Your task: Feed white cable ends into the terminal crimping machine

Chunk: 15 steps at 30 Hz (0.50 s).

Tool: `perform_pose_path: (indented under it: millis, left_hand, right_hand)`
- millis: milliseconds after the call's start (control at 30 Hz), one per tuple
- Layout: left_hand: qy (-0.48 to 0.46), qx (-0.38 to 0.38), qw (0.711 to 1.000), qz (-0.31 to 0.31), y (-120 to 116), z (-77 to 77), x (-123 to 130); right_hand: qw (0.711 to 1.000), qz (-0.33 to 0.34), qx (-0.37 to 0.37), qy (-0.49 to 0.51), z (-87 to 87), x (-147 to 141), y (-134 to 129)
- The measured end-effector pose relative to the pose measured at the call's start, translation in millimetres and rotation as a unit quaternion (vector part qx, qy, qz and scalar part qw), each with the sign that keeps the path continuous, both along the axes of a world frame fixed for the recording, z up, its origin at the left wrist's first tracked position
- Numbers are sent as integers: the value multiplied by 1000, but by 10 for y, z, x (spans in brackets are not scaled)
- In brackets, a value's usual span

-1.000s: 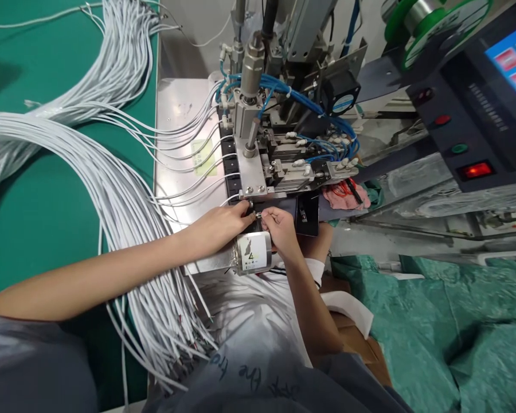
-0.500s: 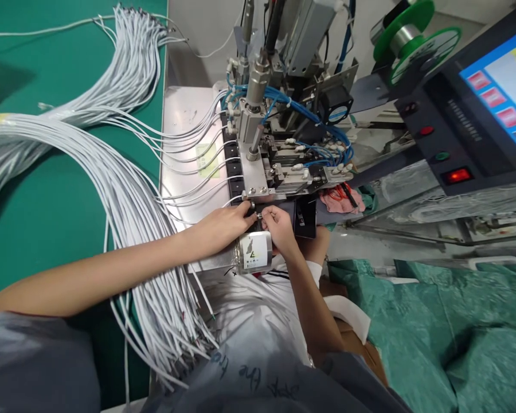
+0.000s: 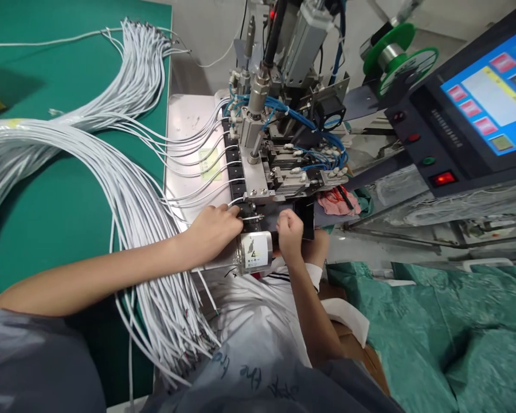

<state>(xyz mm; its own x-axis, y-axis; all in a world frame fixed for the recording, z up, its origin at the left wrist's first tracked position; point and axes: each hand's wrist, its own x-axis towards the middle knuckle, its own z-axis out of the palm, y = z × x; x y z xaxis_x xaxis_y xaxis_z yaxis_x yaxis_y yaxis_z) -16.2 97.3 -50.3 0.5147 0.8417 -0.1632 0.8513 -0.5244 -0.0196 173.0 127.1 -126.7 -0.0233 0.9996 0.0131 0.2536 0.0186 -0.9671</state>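
My left hand (image 3: pixel 217 230) is closed at the near end of the machine's black fixture row (image 3: pixel 235 172). From its fingertips a thin white cable (image 3: pixel 250 218) sticks out to the right, with a small metal-looking tip over the fixture. My right hand (image 3: pixel 290 230) is curled closed, a little right of that tip and apart from it. What its fingers hold, if anything, is hidden. Several other white cables run from the left into the fixture slots. Just below the cable tip is a clear-covered box with a white label (image 3: pixel 257 250).
A large bundle of white cables (image 3: pixel 133 189) lies across the green table (image 3: pixel 86 189). The machine's metal cylinders (image 3: pixel 253 129) and blue tubes stand ahead. At right are a control panel (image 3: pixel 451 137), a green wire spool (image 3: pixel 406 60) and green sheeting (image 3: pixel 413 321).
My right hand has moved right, away from the cable tip, and curled closed. My left hand has drawn back slightly left, leaving the cable end exposed. The view has shifted slightly.
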Motion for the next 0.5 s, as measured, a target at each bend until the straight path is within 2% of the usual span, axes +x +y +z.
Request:
perform_pose_path:
  millis: [67,100,133,200,267,367,433,500]
  left_hand:
    - [-4,-1,1000,25,25,-23,-29]
    - [-8,4,999,44,42,-37,-45]
    - [-12,12,998,65,58,-51,-61]
    - [-20,27,994,102,85,-69,-85]
    - [-23,36,993,109,91,-64,-85]
    - [-69,45,996,40,47,-24,-26]
    - [-148,36,987,-44,1,1,26]
    - [-241,9,964,-111,-35,9,58]
  right_hand:
    - [997,-57,58,0,146,2,-230]
    - [995,-60,76,-5,212,-21,-372]
    - [996,-37,78,-22,264,-61,-520]
    - [994,53,45,-87,310,-185,-805]
    - [976,150,-4,-161,281,-337,-1030]
    - [958,216,-52,-180,201,-490,-1182]
    - [966,204,-60,-146,215,-474,-1146]
    - [981,155,-49,-105,309,-368,-1014]
